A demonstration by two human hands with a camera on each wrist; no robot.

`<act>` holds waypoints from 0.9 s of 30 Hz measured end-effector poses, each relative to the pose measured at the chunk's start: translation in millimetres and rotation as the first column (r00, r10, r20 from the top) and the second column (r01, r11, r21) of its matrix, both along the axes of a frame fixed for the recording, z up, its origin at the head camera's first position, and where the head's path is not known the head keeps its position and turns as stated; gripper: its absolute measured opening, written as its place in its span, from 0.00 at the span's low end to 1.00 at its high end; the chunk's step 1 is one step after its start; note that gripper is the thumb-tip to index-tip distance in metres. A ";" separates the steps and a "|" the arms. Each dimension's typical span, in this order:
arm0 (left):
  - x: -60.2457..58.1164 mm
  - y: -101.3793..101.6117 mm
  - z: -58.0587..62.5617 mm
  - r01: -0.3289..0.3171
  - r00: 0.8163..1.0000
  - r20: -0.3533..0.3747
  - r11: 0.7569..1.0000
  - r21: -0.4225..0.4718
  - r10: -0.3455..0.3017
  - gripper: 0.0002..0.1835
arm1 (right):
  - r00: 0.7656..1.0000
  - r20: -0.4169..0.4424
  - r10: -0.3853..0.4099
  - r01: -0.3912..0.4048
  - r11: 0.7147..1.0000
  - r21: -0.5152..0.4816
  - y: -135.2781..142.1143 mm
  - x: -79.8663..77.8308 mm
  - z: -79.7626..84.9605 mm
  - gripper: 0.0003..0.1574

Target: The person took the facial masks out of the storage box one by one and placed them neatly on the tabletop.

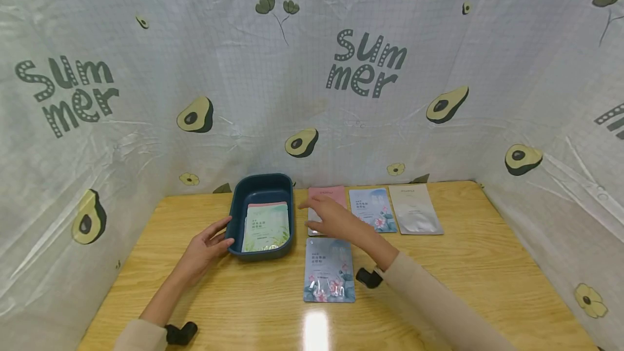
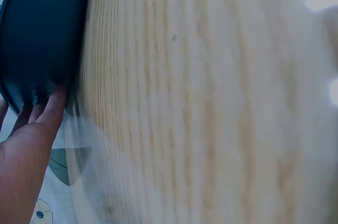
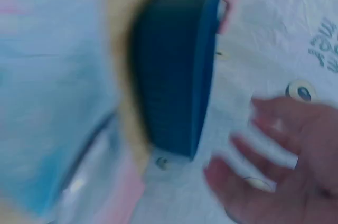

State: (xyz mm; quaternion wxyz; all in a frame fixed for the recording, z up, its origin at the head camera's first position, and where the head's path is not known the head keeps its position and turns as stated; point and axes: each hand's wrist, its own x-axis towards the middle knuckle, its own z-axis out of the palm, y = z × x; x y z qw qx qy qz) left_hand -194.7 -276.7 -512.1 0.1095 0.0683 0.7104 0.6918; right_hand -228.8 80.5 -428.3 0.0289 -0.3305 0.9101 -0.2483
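Note:
A dark blue plastic bin [image 1: 236, 232] stands left of the middle of the table. In it lie face mask packets, a green one [image 1: 267, 226] over a pink one. My left hand [image 1: 207, 248] rests against the bin's left side; in the left wrist view its fingers [image 2: 53, 110] lie nearly straight on the outer wall. My right hand [image 1: 333, 216] hangs with fingers spread over a pink and grey packet [image 1: 331, 193], partly hiding it, and holds nothing. Nearer to me a blue packet with pink flowers [image 1: 329, 270] lies flat.
To the right, a second blue flowered packet [image 1: 372, 207] and a pale silver-beige packet [image 1: 416, 210] lie in the back row. The wooden table [image 1: 234, 307] ends at a printed white cloth [image 1: 244, 140] hanging behind and at both sides.

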 end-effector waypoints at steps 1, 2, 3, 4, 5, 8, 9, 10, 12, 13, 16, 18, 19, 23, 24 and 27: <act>0.1 -0.5 -0.2 -0.001 1.000 0.001 1.000 -0.001 0.001 0.37 | 0.998 0.036 0.059 -0.058 0.998 -0.023 -10.7 -10.4 4.6 0.26; 0.4 -0.7 -0.4 0.001 1.000 0.002 1.000 -0.004 -0.001 0.37 | 0.991 0.072 0.113 -0.110 0.993 -0.042 -21.6 -20.4 8.8 0.25; 0.6 -1.0 -0.7 0.002 1.000 0.004 1.000 -0.005 -0.002 0.37 | 0.982 0.103 0.159 -0.154 0.986 -0.058 -32.4 -30.4 11.2 0.25; 0.8 -1.1 -1.0 0.005 1.000 0.005 1.000 -0.005 -0.005 0.37 | 0.973 0.138 0.187 -0.179 0.981 -0.072 -43.0 -39.7 13.3 0.25; 0.8 -1.1 -1.3 0.007 1.000 0.006 1.000 -0.008 -0.007 0.37 | 0.963 0.166 0.211 -0.198 0.976 -0.090 -53.3 -48.2 15.1 0.24; 0.7 -0.8 -1.6 0.016 1.000 0.006 1.000 -0.019 -0.016 0.38 | 0.945 0.238 0.226 -0.198 0.971 -0.136 -78.2 -70.3 17.7 0.25; 0.5 -0.9 -1.5 0.016 1.000 0.004 1.000 -0.021 -0.016 0.38 | 0.942 0.256 0.217 -0.186 0.972 -0.140 -84.4 -76.4 17.2 0.26; 0.4 -1.2 -1.3 0.014 1.000 0.002 1.000 -0.025 -0.014 0.38 | 0.940 0.275 0.202 -0.167 0.975 -0.144 -90.0 -81.7 16.5 0.27; 0.6 -2.4 -0.7 0.007 1.000 0.001 1.000 -0.029 -0.007 0.38 | 0.936 0.315 0.158 -0.118 0.983 -0.142 -99.2 -90.2 13.9 0.29; 0.1 -1.6 -1.2 0.007 1.000 0.001 1.000 -0.028 -0.007 0.37 | 0.938 0.324 0.128 -0.093 0.988 -0.121 -101.3 -93.8 10.6 0.29; -0.4 -1.0 -1.1 0.004 1.000 0.004 1.000 -0.026 -0.003 0.37 | 0.928 0.370 0.040 -0.020 0.998 -0.057 -109.0 -100.4 0.4 0.31; -0.6 -1.0 -0.9 0.005 1.000 0.005 1.000 -0.029 -0.004 0.37 | 0.922 0.388 -0.013 0.014 1.000 0.000 -114.7 -102.1 -7.0 0.32; -0.2 -1.2 -1.0 0.004 1.000 0.007 1.000 -0.030 -0.004 0.37 | 0.920 0.389 -0.038 0.025 0.999 0.038 -118.2 -102.3 -10.8 0.32; 0.6 -1.3 -1.3 0.003 1.000 0.011 0.999 -0.032 -0.003 0.38 | 0.925 0.362 -0.115 0.053 0.983 0.176 -130.2 -100.0 -21.0 0.35; 0.7 -1.2 -1.1 0.003 1.000 0.012 1.000 -0.031 -0.003 0.38 | 0.928 0.349 -0.129 0.057 0.976 0.208 -132.5 -99.4 -22.8 0.35; 0.8 -0.6 0.0 0.001 1.000 0.014 1.000 -0.026 -0.001 0.38 | 0.930 0.332 -0.159 0.075 0.965 0.252 -137.0 -97.5 -25.9 0.36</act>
